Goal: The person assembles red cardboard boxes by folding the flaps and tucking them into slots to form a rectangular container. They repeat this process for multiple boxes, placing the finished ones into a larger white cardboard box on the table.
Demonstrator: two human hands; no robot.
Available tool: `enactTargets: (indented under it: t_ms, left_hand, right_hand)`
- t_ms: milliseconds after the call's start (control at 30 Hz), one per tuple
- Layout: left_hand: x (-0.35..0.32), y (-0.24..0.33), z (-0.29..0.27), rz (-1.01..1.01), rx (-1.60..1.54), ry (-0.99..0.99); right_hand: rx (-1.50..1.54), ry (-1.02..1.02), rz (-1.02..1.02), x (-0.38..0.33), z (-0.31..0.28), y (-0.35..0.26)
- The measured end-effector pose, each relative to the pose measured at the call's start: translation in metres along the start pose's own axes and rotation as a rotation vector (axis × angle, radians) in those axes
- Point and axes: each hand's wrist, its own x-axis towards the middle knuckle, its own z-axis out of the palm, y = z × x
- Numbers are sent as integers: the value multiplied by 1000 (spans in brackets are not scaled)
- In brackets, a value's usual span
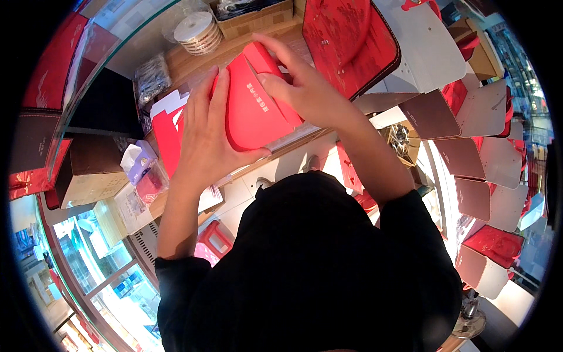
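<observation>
Both hands are on a red cardboard box (pixel 249 114) with pale printing on its face, tilted above the wooden counter. My left hand (pixel 202 132) lies along the box's left side, fingers pointing up and thumb along the lower edge. Gripping the upper right part is my right hand (pixel 299 88), its thumb on the front flap and the other fingers reaching over the top edge. Under and beside my left hand lies a red and white carton (pixel 166 141) with white tabs. What is inside the red box cannot be seen.
A stack of white ribbon rolls (pixel 196 30) and a brown cardboard box (pixel 258 22) stand at the back. A red patterned case (pixel 352 50) lies back right. A purple tissue box (pixel 138 161) sits left. Several red, brown and white gift boxes (pixel 469 158) line the right.
</observation>
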Motion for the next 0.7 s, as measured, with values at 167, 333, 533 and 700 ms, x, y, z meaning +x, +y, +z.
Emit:
enactTargets:
  t_ms: [167,333,533,700]
  left_hand:
    - [1,-7,1,0,-14,32]
    - [1,-6,1,17,12,0]
    - [-1,-5,4,16,-6,-11]
    - [-1,-4,6,12,-1,2]
  right_hand:
    - [-75,-9,-138,-1,5,9]
    - [19,12,-66,2,7,11]
    - [22,6,20,3,4,2]
    - [-12,34,-22,2,6,6]
